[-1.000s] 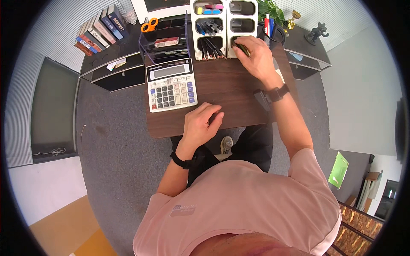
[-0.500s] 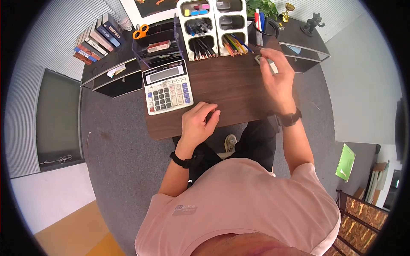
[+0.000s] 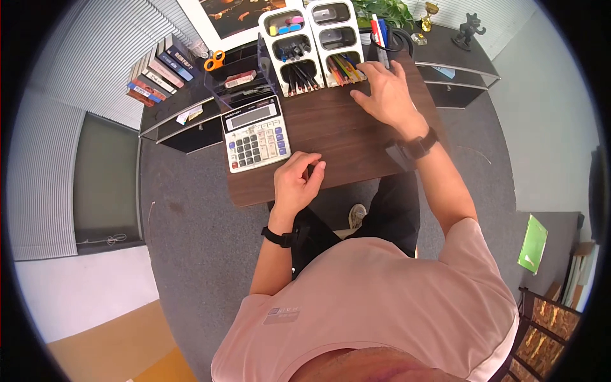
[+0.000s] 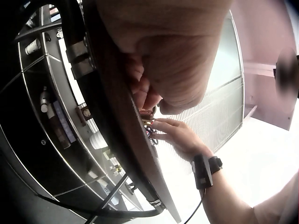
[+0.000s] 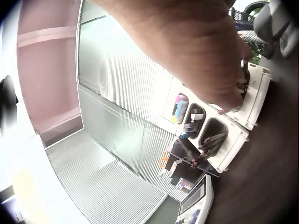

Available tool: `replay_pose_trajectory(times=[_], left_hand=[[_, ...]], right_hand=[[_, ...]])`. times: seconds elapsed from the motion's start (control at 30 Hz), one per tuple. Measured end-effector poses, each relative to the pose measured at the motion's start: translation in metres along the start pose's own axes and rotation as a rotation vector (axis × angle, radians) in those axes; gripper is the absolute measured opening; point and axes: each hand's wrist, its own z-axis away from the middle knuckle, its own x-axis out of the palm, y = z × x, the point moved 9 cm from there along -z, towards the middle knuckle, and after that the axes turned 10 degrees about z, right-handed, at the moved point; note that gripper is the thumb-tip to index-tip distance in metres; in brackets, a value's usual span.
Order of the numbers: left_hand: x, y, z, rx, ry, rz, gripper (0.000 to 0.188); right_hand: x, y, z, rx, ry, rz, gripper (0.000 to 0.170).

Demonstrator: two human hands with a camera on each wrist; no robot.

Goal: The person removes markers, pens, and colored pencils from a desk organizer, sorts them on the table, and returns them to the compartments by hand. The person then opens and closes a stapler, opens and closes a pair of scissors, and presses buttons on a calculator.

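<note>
My right hand (image 3: pixel 388 95) is above the far right of the desk, fingers spread, fingertips right at the edge of a compartment of colored pencils (image 3: pixel 342 69). These pencils lie slanted in the front compartment of the right white organizer (image 3: pixel 333 23). In the right wrist view the hand (image 5: pixel 196 51) covers most of that compartment. The left white organizer beside it holds dark pencils (image 3: pixel 299 76), pens (image 3: pixel 293 49) and highlighters (image 3: pixel 286 27). Near the desk's front edge rests my left hand (image 3: pixel 296 181), fingers loosely curled with nothing in them, just below a calculator (image 3: pixel 258 140).
A dark mesh pen cup (image 3: pixel 402 41) with markers (image 3: pixel 379 38) stands behind my right hand. Left of the organizers is a clear desk rack (image 3: pixel 261 76) with orange scissors (image 3: pixel 214 60). Books (image 3: pixel 159 70) and a dark figurine (image 3: pixel 468 32) stand on cabinets behind.
My right hand was over the front right compartment, then drew back to the right, showing colored pencils in it. Now it has returned forward and left to their edge. The left hand stays put.
</note>
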Motion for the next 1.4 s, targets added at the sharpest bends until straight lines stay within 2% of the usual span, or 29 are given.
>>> replay_pose_trajectory(times=[0.13, 0.2, 0.23, 0.3, 0.33, 0.4, 0.53, 0.63, 0.73, 0.87, 0.97, 1.27, 1.4], left_hand=[[0.001, 0.000, 0.000, 0.026, -0.012, -0.016, 0.016], [0.001, 0.001, -0.002, 0.040, -0.013, -0.028, 0.017], [0.002, 0.000, -0.002, 0.039, -0.012, -0.028, 0.017], [0.001, -0.001, -0.001, 0.037, 0.000, -0.032, 0.017], [0.001, -0.002, -0.001, 0.036, 0.003, -0.025, 0.016], [-0.001, -0.003, 0.000, 0.032, 0.022, -0.021, 0.016], [0.000, 0.001, -0.001, 0.020, 0.020, -0.010, 0.015], [0.001, 0.000, -0.001, 0.018, 0.020, -0.024, 0.013], [0.000, -0.003, 0.000, 0.016, 0.038, -0.043, 0.013], [0.001, -0.003, 0.001, 0.018, 0.048, -0.073, 0.013], [0.000, -0.001, 0.001, 0.006, 0.061, -0.093, 0.011], [0.001, -0.007, 0.005, 0.033, 0.052, -0.105, 0.010], [-0.001, -0.016, 0.007, -0.006, 0.033, -0.009, 0.012]], right_hand=[[-0.009, -0.001, 0.001, -0.054, 0.133, -0.181, 0.055], [-0.017, 0.002, 0.002, 0.000, 0.164, -0.496, 0.048], [-0.021, 0.002, 0.004, 0.000, 0.168, -0.498, 0.048], [-0.040, 0.007, 0.012, -0.007, 0.328, -0.523, 0.040], [-0.043, 0.006, 0.017, -0.018, 0.327, -0.527, 0.040], [-0.048, 0.019, 0.036, 0.093, 0.357, -0.589, 0.033], [-0.045, 0.012, 0.084, 0.129, 0.278, -0.621, 0.026], [-0.028, -0.003, 0.114, 0.075, 0.173, -0.666, 0.022], [0.003, -0.001, 0.134, 0.174, 0.083, -0.820, 0.016], [0.032, 0.006, 0.145, 0.228, 0.105, -0.871, 0.013], [0.035, 0.003, 0.146, 0.204, 0.107, -0.779, 0.011], [0.041, 0.007, 0.147, 0.245, 0.032, -0.803, 0.017], [0.038, 0.008, 0.146, 0.217, 0.085, -0.784, 0.014]])
